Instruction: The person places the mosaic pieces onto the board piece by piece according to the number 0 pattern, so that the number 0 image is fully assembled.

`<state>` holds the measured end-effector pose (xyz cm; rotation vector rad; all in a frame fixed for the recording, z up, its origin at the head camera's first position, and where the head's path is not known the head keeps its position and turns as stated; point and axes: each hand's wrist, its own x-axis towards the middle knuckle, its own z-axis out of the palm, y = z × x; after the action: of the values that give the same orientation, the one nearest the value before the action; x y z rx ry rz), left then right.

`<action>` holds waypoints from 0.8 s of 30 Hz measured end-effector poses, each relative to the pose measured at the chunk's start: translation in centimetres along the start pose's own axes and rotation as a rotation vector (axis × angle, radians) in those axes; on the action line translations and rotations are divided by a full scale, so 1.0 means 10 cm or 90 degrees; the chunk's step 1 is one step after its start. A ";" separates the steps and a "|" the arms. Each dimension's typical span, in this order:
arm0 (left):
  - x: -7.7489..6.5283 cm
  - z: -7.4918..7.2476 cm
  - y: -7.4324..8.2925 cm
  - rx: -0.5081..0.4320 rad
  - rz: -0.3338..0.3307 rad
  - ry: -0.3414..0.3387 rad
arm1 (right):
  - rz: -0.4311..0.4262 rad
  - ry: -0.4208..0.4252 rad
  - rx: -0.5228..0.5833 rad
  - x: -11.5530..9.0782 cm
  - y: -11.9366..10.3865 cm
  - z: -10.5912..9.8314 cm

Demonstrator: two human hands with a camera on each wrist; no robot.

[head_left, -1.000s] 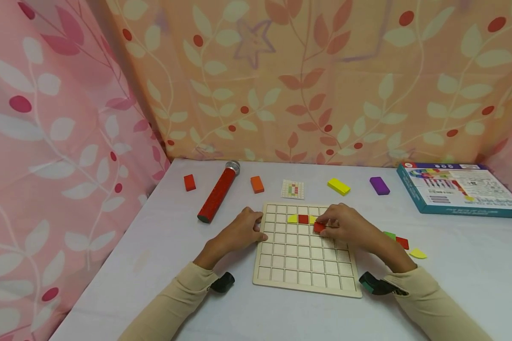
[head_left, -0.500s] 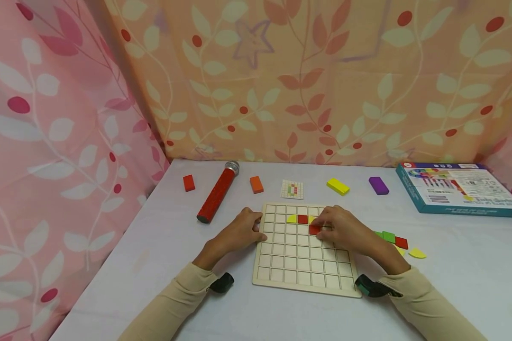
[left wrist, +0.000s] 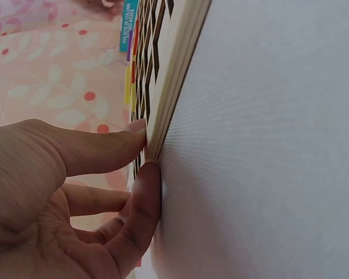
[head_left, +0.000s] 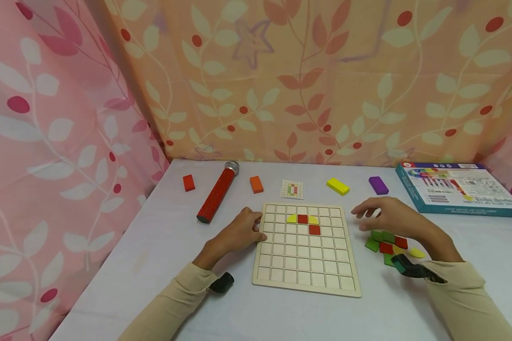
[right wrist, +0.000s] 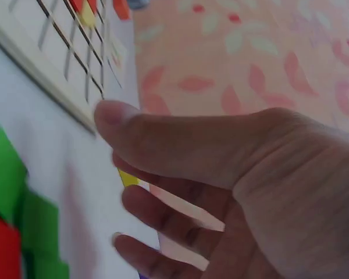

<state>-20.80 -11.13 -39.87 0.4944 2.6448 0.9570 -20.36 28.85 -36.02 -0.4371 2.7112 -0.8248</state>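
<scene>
A square wooden grid board (head_left: 303, 265) lies on the white-covered table. In its second row a red tile (head_left: 302, 219) sits between two yellow rounded tiles, and another red tile (head_left: 314, 230) lies just below and to the right. My left hand (head_left: 238, 232) holds the board's left edge with thumb and forefinger; the left wrist view shows the thumb (left wrist: 104, 150) against that edge. Beyond the right edge my right hand (head_left: 392, 217) hovers with loosely bent, parted fingers and nothing between them. Under it is a loose heap of green tiles (head_left: 372, 245), red tiles (head_left: 386, 247) and yellow tiles (head_left: 417, 253).
A small pattern card (head_left: 292, 189) lies behind the board. Along the back are a red block (head_left: 189, 183), a red microphone (head_left: 219, 193), an orange block (head_left: 257, 184), a yellow block (head_left: 338, 186), a purple block (head_left: 379, 185) and a flat game box (head_left: 461, 189). Patterned curtains (head_left: 281, 85) stand behind.
My right hand has set the red tile into a cell in the third row, let go, and moved right to above the loose tiles. The left hand has stayed at the board's edge.
</scene>
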 end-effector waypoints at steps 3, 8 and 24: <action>0.00 0.00 0.00 0.002 -0.003 -0.003 | 0.033 -0.030 0.018 -0.09 0.22 -0.12; -0.01 0.00 0.01 0.000 -0.009 -0.003 | 0.070 -0.066 0.038 -0.24 0.53 -0.24; -0.02 0.00 0.02 -0.004 -0.016 0.002 | 0.088 -0.062 0.029 -0.36 0.84 -0.26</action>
<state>-20.62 -11.07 -39.73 0.4567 2.6427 0.9595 -19.65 38.04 -38.18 -0.2683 2.5937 -0.8041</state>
